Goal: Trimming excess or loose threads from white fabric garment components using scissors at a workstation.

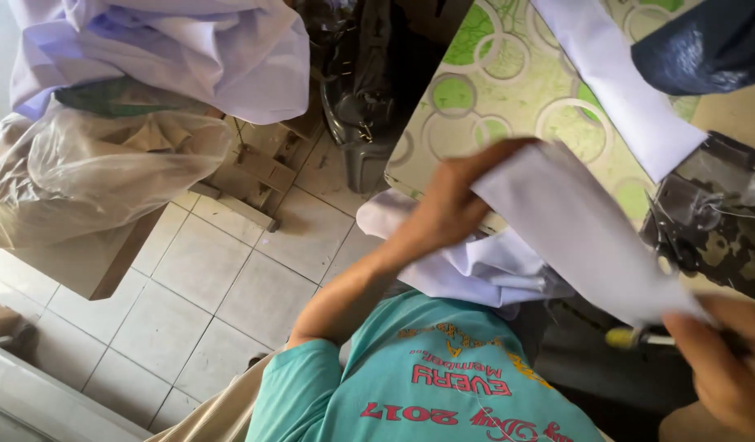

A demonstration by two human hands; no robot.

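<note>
left hand (443,209): it was raised over the near edge of the worktop, its grip pinched together on the upper end of a white fabric strip (582,233), thumb under and fingers over the fold.
right hand (725,368): it was low at the right, partly cut off by the frame edge; it met the lower end of the same strip, and its grip looked closed on the cloth, though the fingertips were blurred.
white fabric strip: it was stretched slantwise between the two hands, from upper left to lower right, held up above the worktop and the lap.
yellow-handled tool (631,337): a small one lay just beside the right hand, under the strip's lower end; i could not tell whether the hand touched it.
white cloth bundle (475,266): it was bunched below the left hand, hanging off the near edge of the worktop onto the lap.
worktop (508,90): it was covered in a green pattern of rings, with a second white band (623,82) lying across it farther off and a dark blue cloth (705,45) at the far right corner.
sewing machine (709,217): dark and worn, it stood at the right, just behind the held strip.
teal shirt (418,393): it was worn by the person, near the bottom of the scene.
floor (230,278): pale tiles lay to the left, with a clear plastic bag (91,172) and a heap of white-lilac fabric (173,49) at the far left.
</note>
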